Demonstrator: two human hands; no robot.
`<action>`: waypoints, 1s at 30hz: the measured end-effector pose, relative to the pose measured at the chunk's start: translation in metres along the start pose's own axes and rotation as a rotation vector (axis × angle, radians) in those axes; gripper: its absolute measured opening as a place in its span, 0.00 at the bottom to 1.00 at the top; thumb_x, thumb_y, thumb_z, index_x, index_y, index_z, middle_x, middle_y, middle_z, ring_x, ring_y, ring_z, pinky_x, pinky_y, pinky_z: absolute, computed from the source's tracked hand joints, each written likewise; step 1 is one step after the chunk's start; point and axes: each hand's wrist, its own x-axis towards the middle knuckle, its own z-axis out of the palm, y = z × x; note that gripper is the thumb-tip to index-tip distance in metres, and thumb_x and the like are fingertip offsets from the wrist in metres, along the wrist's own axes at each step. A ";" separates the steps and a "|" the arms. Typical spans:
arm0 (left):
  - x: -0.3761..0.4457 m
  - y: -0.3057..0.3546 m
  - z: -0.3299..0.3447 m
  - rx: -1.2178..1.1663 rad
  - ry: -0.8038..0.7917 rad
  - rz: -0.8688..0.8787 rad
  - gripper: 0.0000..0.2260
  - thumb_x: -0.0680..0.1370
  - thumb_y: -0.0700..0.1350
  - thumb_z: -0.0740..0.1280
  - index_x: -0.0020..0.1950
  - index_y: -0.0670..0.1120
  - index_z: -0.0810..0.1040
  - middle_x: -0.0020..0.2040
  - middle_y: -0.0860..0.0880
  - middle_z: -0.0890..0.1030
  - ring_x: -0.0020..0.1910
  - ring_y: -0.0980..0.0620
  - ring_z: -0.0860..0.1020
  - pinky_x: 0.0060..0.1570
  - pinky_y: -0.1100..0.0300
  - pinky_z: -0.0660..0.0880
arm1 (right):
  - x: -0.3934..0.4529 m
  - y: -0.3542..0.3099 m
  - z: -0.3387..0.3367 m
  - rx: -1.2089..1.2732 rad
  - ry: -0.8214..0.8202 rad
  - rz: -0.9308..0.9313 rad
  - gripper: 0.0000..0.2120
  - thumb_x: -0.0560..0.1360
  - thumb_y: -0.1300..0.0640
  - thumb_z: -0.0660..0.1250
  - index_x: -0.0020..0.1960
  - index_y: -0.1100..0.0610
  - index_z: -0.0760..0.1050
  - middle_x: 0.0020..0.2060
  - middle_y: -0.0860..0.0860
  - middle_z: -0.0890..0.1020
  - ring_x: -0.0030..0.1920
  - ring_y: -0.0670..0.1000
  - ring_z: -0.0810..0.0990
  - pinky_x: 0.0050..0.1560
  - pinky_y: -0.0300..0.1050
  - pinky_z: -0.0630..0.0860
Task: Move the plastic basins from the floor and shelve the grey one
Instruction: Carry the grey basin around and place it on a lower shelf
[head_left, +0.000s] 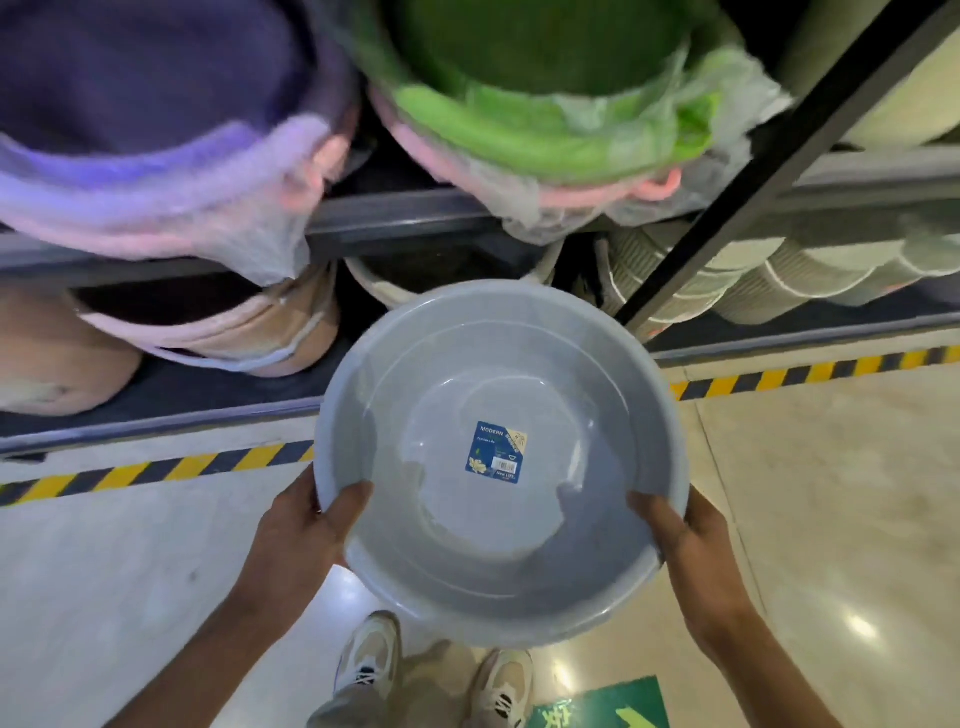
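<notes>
A round grey plastic basin (498, 545) with a blue label stuck in its bottom is held up in front of me, above the floor and just before the shelving. My left hand (306, 525) grips its left rim, thumb over the inside edge. On the right rim, my right hand (685, 540) holds it the same way. The basin faces open side up toward me and overlaps the lower shelf edge (156, 421).
On the upper shelf stand wrapped stacks of basins: purple over pink (156, 156) at left, green over pink (545, 119) at centre. Beige tubs (218, 332) and ribbed pale baskets (753, 280) fill the lower shelf. A black upright post (769, 171) runs diagonally. Yellow-black tape (156, 473) marks the floor. My shoes (431, 670) are below.
</notes>
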 end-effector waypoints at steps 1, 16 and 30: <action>-0.021 0.025 -0.011 -0.022 -0.004 0.008 0.14 0.72 0.54 0.70 0.54 0.50 0.83 0.44 0.49 0.88 0.43 0.44 0.86 0.30 0.57 0.80 | -0.019 -0.027 -0.009 0.001 -0.014 -0.036 0.09 0.72 0.52 0.71 0.52 0.45 0.83 0.45 0.46 0.89 0.44 0.49 0.87 0.43 0.50 0.80; -0.276 0.311 -0.167 -0.251 0.219 0.312 0.15 0.66 0.55 0.72 0.49 0.51 0.85 0.43 0.42 0.88 0.35 0.41 0.86 0.28 0.49 0.82 | -0.250 -0.338 -0.083 0.164 -0.140 -0.407 0.04 0.77 0.57 0.70 0.50 0.53 0.82 0.39 0.46 0.88 0.37 0.48 0.85 0.31 0.39 0.78; -0.395 0.323 -0.329 -0.401 0.549 0.364 0.14 0.70 0.53 0.72 0.47 0.44 0.84 0.37 0.39 0.87 0.27 0.41 0.84 0.21 0.57 0.77 | -0.351 -0.455 0.038 0.212 -0.501 -0.535 0.10 0.77 0.53 0.70 0.56 0.55 0.82 0.49 0.55 0.88 0.49 0.57 0.86 0.45 0.55 0.82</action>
